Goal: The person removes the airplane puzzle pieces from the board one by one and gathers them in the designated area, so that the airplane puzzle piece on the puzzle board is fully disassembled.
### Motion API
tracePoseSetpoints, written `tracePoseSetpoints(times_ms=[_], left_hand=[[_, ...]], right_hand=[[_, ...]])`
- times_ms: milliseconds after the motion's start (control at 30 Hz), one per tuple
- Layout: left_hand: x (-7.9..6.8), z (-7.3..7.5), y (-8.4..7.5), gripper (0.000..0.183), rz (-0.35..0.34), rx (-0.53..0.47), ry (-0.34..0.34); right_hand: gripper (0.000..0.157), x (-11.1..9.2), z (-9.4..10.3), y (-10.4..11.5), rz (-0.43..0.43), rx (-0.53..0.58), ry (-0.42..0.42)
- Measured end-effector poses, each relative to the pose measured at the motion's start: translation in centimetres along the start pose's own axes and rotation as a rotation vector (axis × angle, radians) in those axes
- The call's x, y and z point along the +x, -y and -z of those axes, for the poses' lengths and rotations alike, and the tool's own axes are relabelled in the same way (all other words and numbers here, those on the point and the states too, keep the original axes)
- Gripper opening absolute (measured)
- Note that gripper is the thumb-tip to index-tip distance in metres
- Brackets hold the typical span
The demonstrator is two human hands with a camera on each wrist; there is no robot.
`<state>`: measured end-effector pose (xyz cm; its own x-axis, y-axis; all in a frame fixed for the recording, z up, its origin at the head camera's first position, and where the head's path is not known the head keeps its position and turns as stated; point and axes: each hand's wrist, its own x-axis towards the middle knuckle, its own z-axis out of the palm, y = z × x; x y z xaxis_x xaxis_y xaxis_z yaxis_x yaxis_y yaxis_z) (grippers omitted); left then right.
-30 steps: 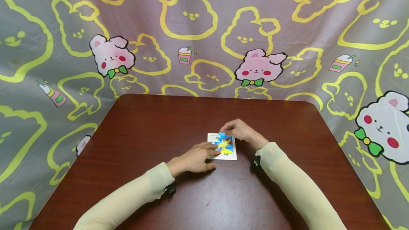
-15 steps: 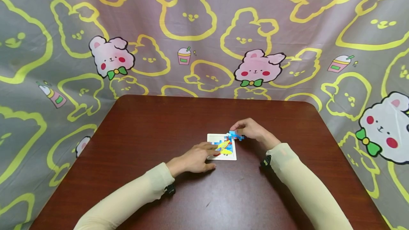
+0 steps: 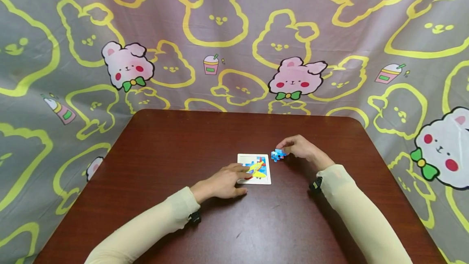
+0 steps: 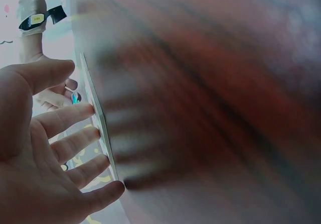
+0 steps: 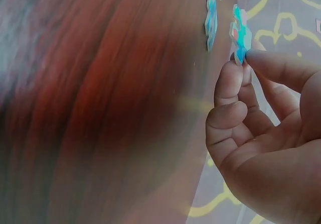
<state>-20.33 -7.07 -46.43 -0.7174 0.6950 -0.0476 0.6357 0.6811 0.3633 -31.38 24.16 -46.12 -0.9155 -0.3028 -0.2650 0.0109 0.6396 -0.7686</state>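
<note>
A jigsaw puzzle board [image 3: 246,158] with a white border and a yellow airplane picture lies mid-table; its upper left shows a pale bare area. My left hand [image 3: 224,181] rests its fingertips on the board's left side, fingers spread and fairly straight. Just right of the board, my right hand [image 3: 304,149] pinches a blue puzzle piece [image 5: 241,35] between thumb and fingertips. Close by, a second blue puzzle piece [image 5: 210,23] lies low at the table surface in the right wrist view. From the left wrist, the board's thin edge [image 4: 103,126] shows under the fingertips.
The brown wooden table [image 3: 176,141] stretches around the board on all sides. A patterned cloth curtain [image 3: 234,56] with cartoon animals hangs behind its far edge and at both sides. Dark bands [image 3: 195,217] sit on the wrists.
My right hand has lifted blue pieces off the board's upper part and moved right with them, baring a pale area. The left hand has stayed on the board.
</note>
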Motion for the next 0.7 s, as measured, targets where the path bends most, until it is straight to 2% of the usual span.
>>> tracePoseSetpoints(times_ms=[400, 700], left_hand=[[0.0, 0.0, 0.0, 0.053, 0.008, -0.002, 0.006], [0.1, -0.1, 0.2, 0.053, 0.007, 0.014, 0.01]], right_hand=[[0.019, -0.1, 1.3, -1.3, -0.001, -0.005, 0.01], [0.02, -0.5, 1.6, -1.8, -0.014, -0.058, 0.004]])
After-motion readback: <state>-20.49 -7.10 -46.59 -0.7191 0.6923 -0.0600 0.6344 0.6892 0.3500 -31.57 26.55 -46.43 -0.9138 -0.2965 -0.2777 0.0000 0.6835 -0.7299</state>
